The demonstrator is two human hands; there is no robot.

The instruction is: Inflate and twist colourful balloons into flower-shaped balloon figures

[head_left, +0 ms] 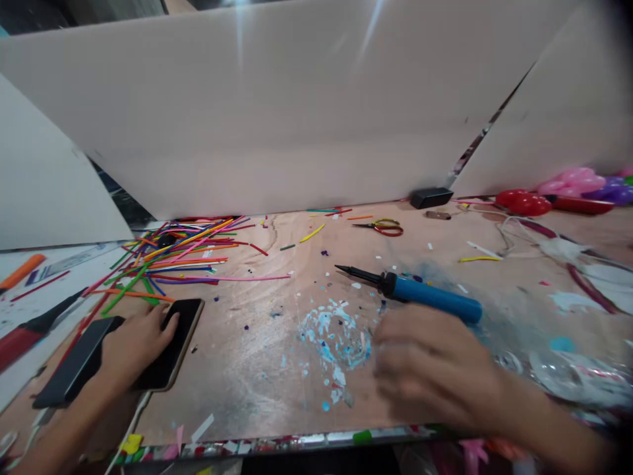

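Note:
My left hand [138,340] rests over the inner edge of a black smartphone [185,326], its fingers lying on the screen. Under the wrist side of that hand is a dark grey power bank [79,369] with a white cable plugged in. My right hand [425,363] is smeared by motion above the board, fingers curled, and I cannot make out anything in it. Just beyond it lies a blue balloon hand pump [435,297] with a black nozzle pointing left. Pale blue and white scraps [333,333] are scattered to the left of this hand.
Many long unblown balloons [198,254] lie piled at the left. Scissors [388,227] and a black box [430,198] sit near the pale back panel [297,119]. At the right are inflated balloons [524,202] and a clear plastic bottle [578,379]. A red-handled tool [24,340] is far left.

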